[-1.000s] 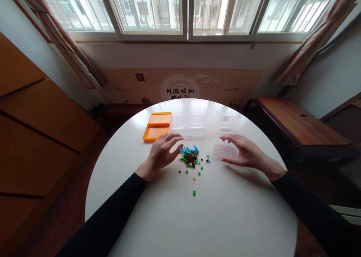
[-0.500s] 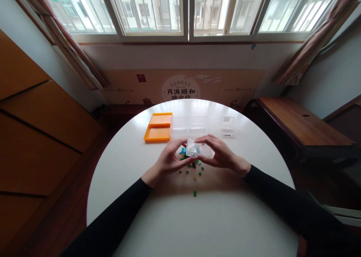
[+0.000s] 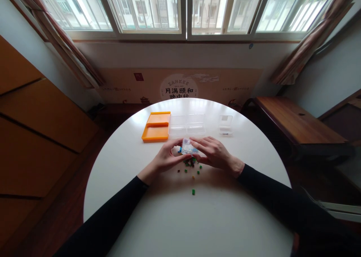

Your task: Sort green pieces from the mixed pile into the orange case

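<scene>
Both my hands hold a small clear plastic box (image 3: 188,147) above a pile of tiny coloured bricks (image 3: 190,162) on the round white table (image 3: 158,215). My left hand (image 3: 166,158) grips the box's left side. From the right, my right hand (image 3: 213,154) reaches over the box and covers part of it. The box partly hides the pile. Loose green, brown and yellow bricks lie scattered just in front of my hands, and one green brick (image 3: 193,191) sits alone nearer to me.
An orange tray (image 3: 156,126) lies at the table's far left, beside an open clear case (image 3: 187,124). A smaller clear box (image 3: 226,124) sits far right. A wooden bench (image 3: 296,123) stands to the right, wooden cabinets to the left, windows behind.
My right hand picked the clear box up from the table's right side and carried it left over the brick pile. My left hand closed onto it; both hands now hold it lower.
</scene>
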`<state>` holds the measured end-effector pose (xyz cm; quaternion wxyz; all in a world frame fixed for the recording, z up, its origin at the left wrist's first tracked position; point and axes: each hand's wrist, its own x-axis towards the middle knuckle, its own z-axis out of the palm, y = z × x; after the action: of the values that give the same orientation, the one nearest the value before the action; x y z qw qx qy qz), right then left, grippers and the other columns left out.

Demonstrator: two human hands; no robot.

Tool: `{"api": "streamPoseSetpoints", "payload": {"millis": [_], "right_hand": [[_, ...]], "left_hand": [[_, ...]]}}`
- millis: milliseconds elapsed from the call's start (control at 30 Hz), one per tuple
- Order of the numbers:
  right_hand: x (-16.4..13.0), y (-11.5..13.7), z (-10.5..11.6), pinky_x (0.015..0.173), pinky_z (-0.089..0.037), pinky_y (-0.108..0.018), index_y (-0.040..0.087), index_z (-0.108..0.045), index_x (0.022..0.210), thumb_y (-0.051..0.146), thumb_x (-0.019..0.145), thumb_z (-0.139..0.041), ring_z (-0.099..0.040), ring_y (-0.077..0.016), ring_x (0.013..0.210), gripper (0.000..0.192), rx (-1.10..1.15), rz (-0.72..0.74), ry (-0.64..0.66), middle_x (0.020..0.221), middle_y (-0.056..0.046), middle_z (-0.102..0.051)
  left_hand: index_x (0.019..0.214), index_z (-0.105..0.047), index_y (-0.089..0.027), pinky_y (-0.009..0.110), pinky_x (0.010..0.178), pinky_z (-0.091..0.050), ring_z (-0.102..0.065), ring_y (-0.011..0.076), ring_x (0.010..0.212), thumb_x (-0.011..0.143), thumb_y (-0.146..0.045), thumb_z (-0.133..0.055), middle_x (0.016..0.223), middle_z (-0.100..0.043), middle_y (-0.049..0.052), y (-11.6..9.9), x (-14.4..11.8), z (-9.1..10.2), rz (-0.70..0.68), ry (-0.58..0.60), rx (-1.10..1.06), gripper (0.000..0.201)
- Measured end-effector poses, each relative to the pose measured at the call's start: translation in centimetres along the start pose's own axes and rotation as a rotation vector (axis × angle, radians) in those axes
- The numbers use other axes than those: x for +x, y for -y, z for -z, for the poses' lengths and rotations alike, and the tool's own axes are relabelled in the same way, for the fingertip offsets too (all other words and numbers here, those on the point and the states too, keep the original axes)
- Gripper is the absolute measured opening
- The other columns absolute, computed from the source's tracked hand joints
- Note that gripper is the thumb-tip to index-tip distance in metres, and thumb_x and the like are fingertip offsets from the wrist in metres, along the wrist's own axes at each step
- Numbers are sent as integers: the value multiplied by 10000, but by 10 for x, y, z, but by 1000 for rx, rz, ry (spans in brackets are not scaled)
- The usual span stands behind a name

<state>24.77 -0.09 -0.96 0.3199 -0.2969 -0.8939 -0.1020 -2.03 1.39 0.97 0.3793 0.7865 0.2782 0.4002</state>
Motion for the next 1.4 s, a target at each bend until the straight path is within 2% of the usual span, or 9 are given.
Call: {"api": "streamPoseSetpoints", "payload": {"millis": [200, 433, 633, 933, 1133, 1267, 1400], "right_hand": [[1, 4, -1, 920, -604, -484, 161, -601, 1538, 351, 1149, -580, -739, -315, 1089, 433, -64, 6, 31, 1551, -184, -693], [-1, 7, -7, 896, -589, -473, 154, -600, 1486, 310, 1145, -560, -719, -306, 1043, 377, -110, 5, 56, 1509, -202, -703], [-1, 8, -8, 887, -586, -487, 180, -587, 1468, 320, 1148, -550, -708, -314, 1033, 351, -106, -3, 63, 1481, -195, -709], [-1, 9, -9, 864, -563, -471, 163, -594, 1423, 287, 1137, -526, -693, -304, 978, 319, -115, -6, 74, 1412, -202, -728], [1, 8, -3, 892, -566, -448, 183, -595, 1430, 240, 1152, -471, -722, -290, 999, 310, 12, -74, 26, 1326, -160, -770], [1, 4, 1, 947, -592, -444, 214, -613, 1407, 268, 1180, -446, -756, -289, 1063, 287, 215, -177, -52, 1258, -127, -801], [-2, -2, 5, 842, -622, -370, 237, -694, 1283, 389, 1200, -484, -782, -243, 914, 273, 372, -335, -145, 1092, -82, -823]], "left_hand": [[1368, -765, -169, 436, 1100, -624, -779, 314, 1221, 933, -440, -897, 1331, -809, 143, 7, 1, 0, 1, -12, -16, 529], [1359, -776, -143, 388, 1000, -660, -788, 307, 1169, 965, -447, -866, 1300, -815, 162, 5, 2, 0, 18, 50, -53, 506], [1344, -784, -157, 390, 951, -675, -792, 297, 1130, 971, -452, -855, 1281, -819, 153, 5, 3, -1, 21, 57, -57, 480], [1360, -764, -164, 392, 975, -663, -794, 290, 1137, 983, -427, -846, 1310, -807, 157, 5, 3, -1, 8, 82, -67, 467], [1331, -765, -159, 413, 998, -654, -793, 291, 1120, 954, -428, -876, 1258, -822, 144, 2, 3, 0, 10, 51, -15, 476], [1410, -725, -180, 462, 1069, -646, -778, 307, 1196, 925, -412, -907, 1322, -799, 147, 8, 1, -1, 14, 25, -30, 568], [1492, -680, -213, 499, 1159, -610, -737, 314, 1315, 927, -386, -909, 1435, -752, 158, 13, -1, 1, -9, 51, -40, 633]]}}
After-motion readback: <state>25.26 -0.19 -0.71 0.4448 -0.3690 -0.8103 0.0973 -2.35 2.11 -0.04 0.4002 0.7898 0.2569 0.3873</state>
